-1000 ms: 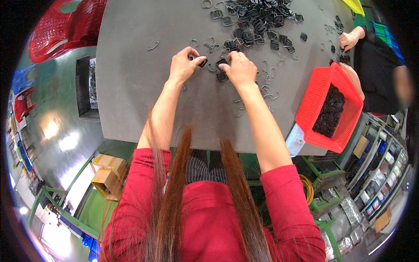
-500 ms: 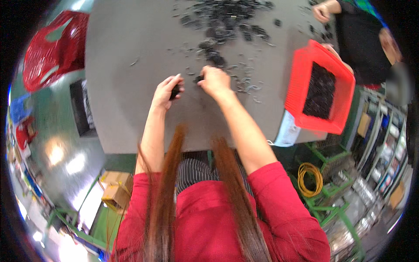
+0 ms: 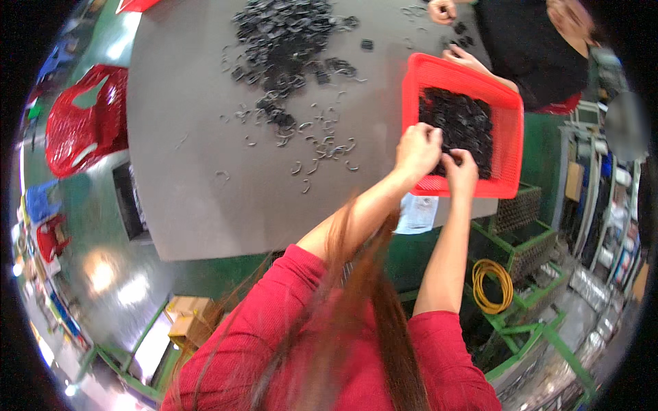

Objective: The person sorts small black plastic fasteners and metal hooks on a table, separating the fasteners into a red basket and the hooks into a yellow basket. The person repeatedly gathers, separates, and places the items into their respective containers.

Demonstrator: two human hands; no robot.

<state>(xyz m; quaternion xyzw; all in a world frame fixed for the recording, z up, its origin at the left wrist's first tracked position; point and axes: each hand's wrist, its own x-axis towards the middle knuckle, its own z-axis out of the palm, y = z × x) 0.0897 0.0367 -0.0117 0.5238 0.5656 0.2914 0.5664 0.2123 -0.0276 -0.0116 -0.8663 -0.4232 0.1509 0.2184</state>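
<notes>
Small black part, barely visible, pinched between both hands over the near-left corner of the red basket (image 3: 508,147), which sits at the table's right edge, approx 2 o'clock in the view. Left hand (image 3: 418,149) has fingers curled shut on the part; right hand (image 3: 460,169) pinches in from the 4 o'clock side, fingertips touching the left's. Basket is already well filled w/ black pieces (image 3: 459,123).

Change: half a sec ago both hands were working mid-table beside the loose scatter, basket well off to the right. Now they've swung over the basket rim, so the piece looks finished and ready to go in w/ the rest (my read).

Outward: curved metal clips (image 3: 322,147) strewn at 9 o'clock of the hands, big black pile (image 3: 288,41) at 11 o'clock. Grey table (image 3: 185,178) has bare room on its left half. Basket overhangs the table's right edge, nothing but racks and a yellow hose coil (image 3: 491,284) below. Co-worker's hand (image 3: 460,58) touches the far rim at 12 o'clock, so room there is tight.
</notes>
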